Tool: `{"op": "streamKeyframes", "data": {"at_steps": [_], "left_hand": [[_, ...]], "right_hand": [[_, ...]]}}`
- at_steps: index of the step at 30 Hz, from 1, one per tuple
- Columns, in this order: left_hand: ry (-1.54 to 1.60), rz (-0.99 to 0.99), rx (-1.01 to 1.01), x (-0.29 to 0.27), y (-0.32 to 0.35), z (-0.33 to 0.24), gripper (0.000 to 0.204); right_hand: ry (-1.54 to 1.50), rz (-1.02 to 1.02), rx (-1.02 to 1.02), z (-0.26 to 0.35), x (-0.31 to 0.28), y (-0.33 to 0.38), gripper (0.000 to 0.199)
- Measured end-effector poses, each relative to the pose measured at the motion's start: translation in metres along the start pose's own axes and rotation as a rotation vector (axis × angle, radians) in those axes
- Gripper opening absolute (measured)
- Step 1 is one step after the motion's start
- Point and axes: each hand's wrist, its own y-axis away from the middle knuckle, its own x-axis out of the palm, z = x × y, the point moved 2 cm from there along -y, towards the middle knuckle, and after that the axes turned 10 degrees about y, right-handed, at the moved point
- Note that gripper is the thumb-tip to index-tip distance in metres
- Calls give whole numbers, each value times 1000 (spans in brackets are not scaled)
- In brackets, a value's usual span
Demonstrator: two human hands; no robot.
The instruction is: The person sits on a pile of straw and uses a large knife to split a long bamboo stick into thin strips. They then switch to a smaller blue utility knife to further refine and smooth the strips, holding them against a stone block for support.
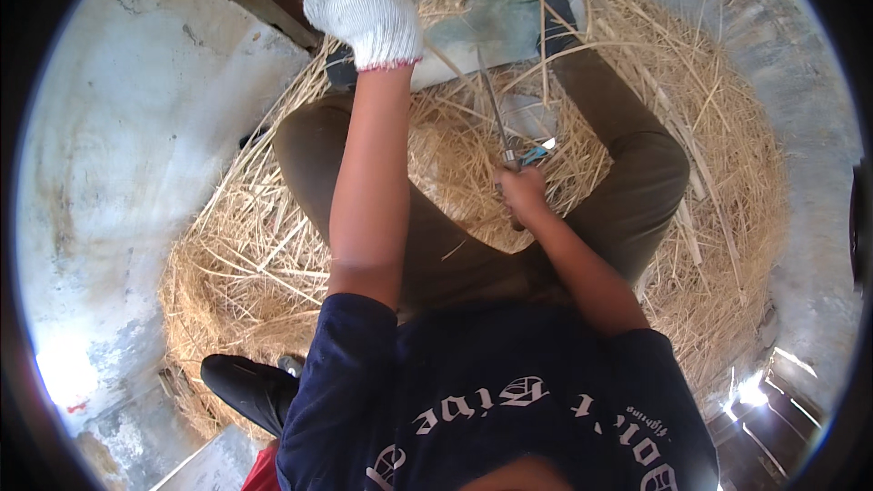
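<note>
— Two hands at work here, and only one is gloved. The left hand (359, 2), in a white knitted cotton glove with a reddish cuff, is raised high and curled shut around a pale, thin strip of split stalk (447, 62) that runs down from the glove toward the lap.

— And the other?

— The bare right hand (523, 195) is closed tight on the handle of a long, narrow grey metal blade (494, 114), which points up and away from the body, its length lying close along that strip. A small blue-handled tool (535, 155) lies just beside the knuckles.

— Where does all this sit?

— Over the person's lap, between knees in brown trousers (637, 191), on a thick heap of dry yellow straw and shavings (727, 173) spread across a grey concrete floor (118, 145).

— Which step would you call it?

— I judge it to be splitting or shaving: the strip held taut above, the blade working along it. Whether the edge touches the strip I cannot tell.

— What does the next stroke ask?

— Steady tension from the gloved hand, a shallow blade angle, and a stroke kept away from the knees and the bare fingers.
</note>
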Motion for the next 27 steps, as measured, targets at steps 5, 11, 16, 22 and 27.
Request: {"op": "streamKeyframes", "data": {"at_steps": [5,11,16,22,27], "left_hand": [[118,25,91,6,4,-9,26],[319,136,193,-4,-20,13,21],[59,118,230,8,-3,16,19],[145,16,40,-1,-5,19,22],[172,97,-6,11,5,-12,23]], "right_hand": [[165,-148,-123,20,-26,39,23],[178,-268,-417,49,-45,60,27],[521,-260,-223,-13,-30,15,34],[318,-21,99,-55,-27,-12,19],[-175,403,431,-8,-32,16,20]]}}
